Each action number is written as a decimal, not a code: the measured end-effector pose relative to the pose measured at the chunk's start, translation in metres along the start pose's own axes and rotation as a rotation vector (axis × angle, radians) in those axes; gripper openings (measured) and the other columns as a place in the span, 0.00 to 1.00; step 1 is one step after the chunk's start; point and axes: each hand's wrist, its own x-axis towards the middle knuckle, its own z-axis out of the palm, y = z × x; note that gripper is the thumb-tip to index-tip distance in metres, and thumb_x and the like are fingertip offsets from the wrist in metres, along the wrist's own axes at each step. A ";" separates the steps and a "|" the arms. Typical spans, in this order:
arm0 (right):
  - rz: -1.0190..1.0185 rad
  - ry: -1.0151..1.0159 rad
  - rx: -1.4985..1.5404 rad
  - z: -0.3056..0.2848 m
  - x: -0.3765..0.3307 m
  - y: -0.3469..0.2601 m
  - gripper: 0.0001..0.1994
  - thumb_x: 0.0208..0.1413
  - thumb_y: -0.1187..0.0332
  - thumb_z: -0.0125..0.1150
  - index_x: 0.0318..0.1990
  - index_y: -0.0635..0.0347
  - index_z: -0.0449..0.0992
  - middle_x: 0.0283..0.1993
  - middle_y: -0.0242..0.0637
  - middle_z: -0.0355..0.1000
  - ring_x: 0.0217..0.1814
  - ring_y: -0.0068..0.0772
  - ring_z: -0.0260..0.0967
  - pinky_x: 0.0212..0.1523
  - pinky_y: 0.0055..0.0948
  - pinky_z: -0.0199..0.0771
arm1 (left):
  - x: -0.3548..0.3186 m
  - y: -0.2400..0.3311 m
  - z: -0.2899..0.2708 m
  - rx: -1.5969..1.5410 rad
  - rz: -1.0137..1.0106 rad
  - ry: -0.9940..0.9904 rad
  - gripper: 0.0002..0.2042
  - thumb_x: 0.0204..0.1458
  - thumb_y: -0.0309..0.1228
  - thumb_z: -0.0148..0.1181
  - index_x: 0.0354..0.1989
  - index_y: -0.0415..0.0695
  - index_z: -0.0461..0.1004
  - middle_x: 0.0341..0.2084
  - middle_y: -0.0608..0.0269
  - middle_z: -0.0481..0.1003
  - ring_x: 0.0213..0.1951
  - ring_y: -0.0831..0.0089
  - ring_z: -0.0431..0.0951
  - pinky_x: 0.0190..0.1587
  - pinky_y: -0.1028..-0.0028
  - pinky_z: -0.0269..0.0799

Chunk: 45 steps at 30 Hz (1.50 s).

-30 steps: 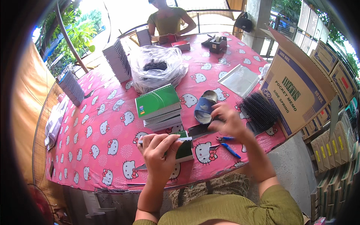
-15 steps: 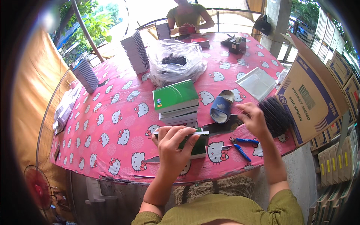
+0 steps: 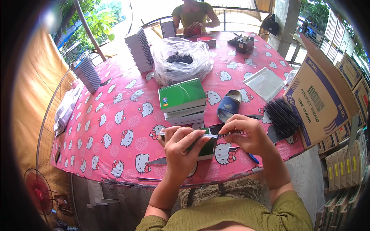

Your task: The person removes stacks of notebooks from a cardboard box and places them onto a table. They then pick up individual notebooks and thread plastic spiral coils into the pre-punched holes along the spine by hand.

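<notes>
My left hand (image 3: 180, 148) is closed around a small green-covered notepad (image 3: 206, 150), holding it at the near edge of the table with its edge upward. My right hand (image 3: 252, 136) pinches a thin black spiral binding coil (image 3: 231, 134), whose end meets the right end of the pad's upper edge. Whether the coil has entered the holes is too small to tell. Under my right hand lie blue-handled cutters (image 3: 253, 158), mostly hidden. Just beyond the pad stands a stack of green notepads (image 3: 183, 96). A heap of black coils (image 3: 282, 117) lies to the right.
A blue slipper (image 3: 229, 104) sits beside the stack. Farther back are a clear plastic bag (image 3: 200, 63) with black coils, tall notebook stacks (image 3: 138, 50), a tape dispenser (image 3: 244, 44) and a clear sheet (image 3: 265, 83). A cardboard box (image 3: 316, 100) borders the right. Someone (image 3: 194, 19) sits opposite.
My right hand has moved left and down from beside the coil heap to the pad's right end, bringing a coil with it. My left hand keeps its hold on the pad.
</notes>
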 end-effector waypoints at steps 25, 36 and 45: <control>0.439 -0.107 -0.668 -0.038 0.020 0.186 0.18 0.53 0.60 0.63 0.46 0.64 0.74 0.52 0.48 0.69 0.62 0.52 0.59 0.59 0.44 0.61 | -0.009 0.000 -0.008 0.045 -0.024 0.023 0.15 0.33 0.28 0.75 0.33 0.46 0.81 0.28 0.67 0.77 0.36 0.70 0.72 0.41 0.69 0.66; 0.289 0.195 -0.408 -0.047 0.028 0.092 0.19 0.47 0.66 0.64 0.45 0.65 0.72 0.39 0.53 0.74 0.43 0.43 0.75 0.46 0.37 0.75 | -0.009 -0.007 -0.011 0.000 -0.023 0.045 0.13 0.33 0.31 0.76 0.28 0.45 0.78 0.27 0.65 0.76 0.37 0.67 0.74 0.44 0.68 0.65; 0.092 -0.131 0.278 -0.038 0.015 0.072 0.17 0.47 0.63 0.69 0.41 0.63 0.75 0.40 0.38 0.73 0.42 0.25 0.69 0.45 0.28 0.70 | -0.006 -0.005 -0.001 -0.092 -0.048 -0.024 0.13 0.34 0.35 0.74 0.27 0.47 0.77 0.25 0.67 0.75 0.39 0.67 0.74 0.49 0.65 0.59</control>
